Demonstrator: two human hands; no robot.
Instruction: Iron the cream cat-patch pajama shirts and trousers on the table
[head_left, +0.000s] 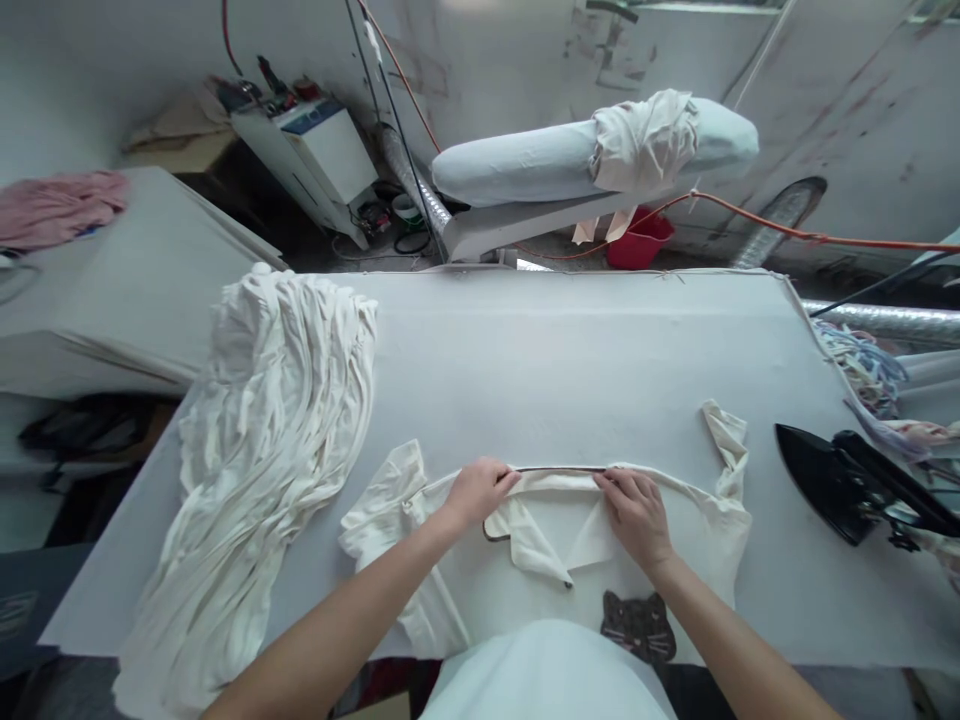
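Note:
A cream shirt [480,590] with a dark cat-face patch [639,625] lies spread at the near edge of the padded table. Its collar [536,545] is folded open, showing dark piping. My left hand [480,490] pinches the shirt's upper edge left of the collar. On the other side, my right hand [634,510] has its fingers closed on the same edge. A thin dark strip runs along the edge between both hands. One sleeve [727,445] sticks up at the right; the other lies bunched at the left.
A heap of cream garments [277,430] covers the table's left side. A black iron [855,485] rests at the right. Behind the table [570,340] stands a padded sleeve arm [517,165] with cloth on it, plus a red bucket [640,240]. An orange hose [825,238] crosses the back.

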